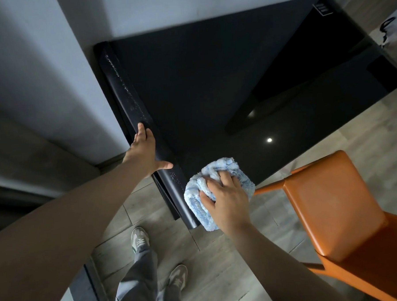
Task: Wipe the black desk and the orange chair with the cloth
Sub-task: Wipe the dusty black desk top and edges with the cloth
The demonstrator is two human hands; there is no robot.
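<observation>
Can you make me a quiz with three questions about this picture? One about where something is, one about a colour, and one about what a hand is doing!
1. Where is the cloth?
A) on the floor
B) at the near corner of the black desk
C) hanging on the wall

2. What colour is the cloth?
A) blue and white
B) red
C) green

3. What is the left hand doing?
A) gripping the cloth
B) making a fist in the air
C) resting on the desk's side edge

Answers:
1 B: the right hand grips it right on the desk's corner.
2 A: its fluffy pile shows pale blue with white.
3 C: its fingers lie straight along the edge, thumb spread.
</observation>
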